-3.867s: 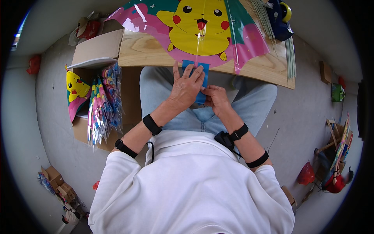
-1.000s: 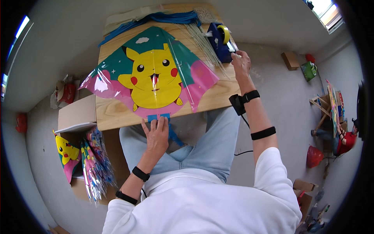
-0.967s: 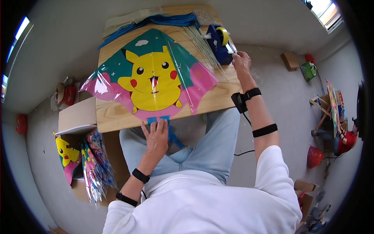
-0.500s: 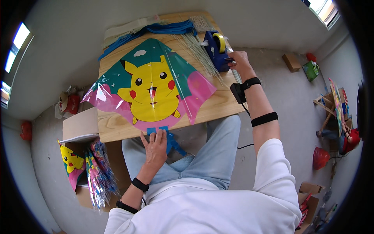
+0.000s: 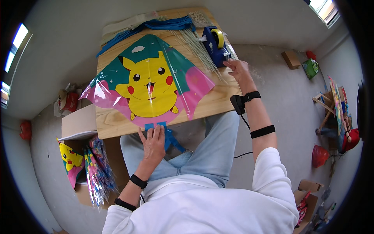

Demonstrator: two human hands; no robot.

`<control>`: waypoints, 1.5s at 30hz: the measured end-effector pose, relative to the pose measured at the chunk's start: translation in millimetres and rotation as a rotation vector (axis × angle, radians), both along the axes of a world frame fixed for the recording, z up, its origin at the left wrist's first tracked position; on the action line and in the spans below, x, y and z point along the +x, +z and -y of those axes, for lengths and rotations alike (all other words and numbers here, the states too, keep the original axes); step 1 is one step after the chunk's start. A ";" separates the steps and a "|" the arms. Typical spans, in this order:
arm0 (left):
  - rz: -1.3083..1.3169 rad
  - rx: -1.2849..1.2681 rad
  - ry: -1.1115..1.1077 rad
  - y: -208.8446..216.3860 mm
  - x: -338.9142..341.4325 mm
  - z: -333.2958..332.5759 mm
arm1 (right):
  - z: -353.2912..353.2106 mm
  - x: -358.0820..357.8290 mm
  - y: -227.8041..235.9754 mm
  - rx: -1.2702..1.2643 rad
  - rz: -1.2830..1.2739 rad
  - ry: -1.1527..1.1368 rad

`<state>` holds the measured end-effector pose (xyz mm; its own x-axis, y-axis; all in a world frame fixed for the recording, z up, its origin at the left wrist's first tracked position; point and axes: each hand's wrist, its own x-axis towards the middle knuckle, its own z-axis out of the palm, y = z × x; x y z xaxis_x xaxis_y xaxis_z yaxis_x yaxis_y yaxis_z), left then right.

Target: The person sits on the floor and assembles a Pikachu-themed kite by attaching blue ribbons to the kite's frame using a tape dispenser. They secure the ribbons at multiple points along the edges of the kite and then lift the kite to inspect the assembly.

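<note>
A large kite with a yellow cartoon figure on green and pink film lies spread on the wooden table. A blue tail strip meets its lower edge and hangs over the table's near side. There my left hand rests with fingers stretched out, fingertips on the blue strip. At the right edge stands a blue tape dispenser with a yellow-cored roll of tape. My right hand is at its near end, thumb and finger pinched on clear tape; the strip itself is barely visible.
Thin pale rods and a bundle of blue strips lie at the table's far side, near a bag of small pale pieces. An open carton with packed kites stands at the left. Another person sits far right.
My right hand has drawn slightly toward me, off the dispenser's end. My left hand stays at the kite's lower edge, its fingers a little lower on the blue strip.
</note>
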<state>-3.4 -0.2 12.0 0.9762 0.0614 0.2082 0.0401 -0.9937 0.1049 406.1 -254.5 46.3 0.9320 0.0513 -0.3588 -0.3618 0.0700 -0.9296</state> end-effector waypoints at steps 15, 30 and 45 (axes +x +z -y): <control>-0.097 -0.004 -0.002 -3.0 -2.4 -1.4 | -9.0 -15.5 -8.5 0.499 -0.283 -0.220; -0.015 -0.031 0.017 3.0 -1.9 2.4 | -19.2 -15.5 -13.4 0.314 -0.075 -0.207; -0.071 -0.027 0.051 0.3 -3.3 -1.2 | -30.9 -40.3 6.6 -0.236 0.303 0.393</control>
<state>-6.6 1.0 12.3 0.9838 0.1163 0.1364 0.0991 -0.9870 0.1266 365.7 -223.5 52.9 0.9224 0.3667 -0.1211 -0.0323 -0.2391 -0.9705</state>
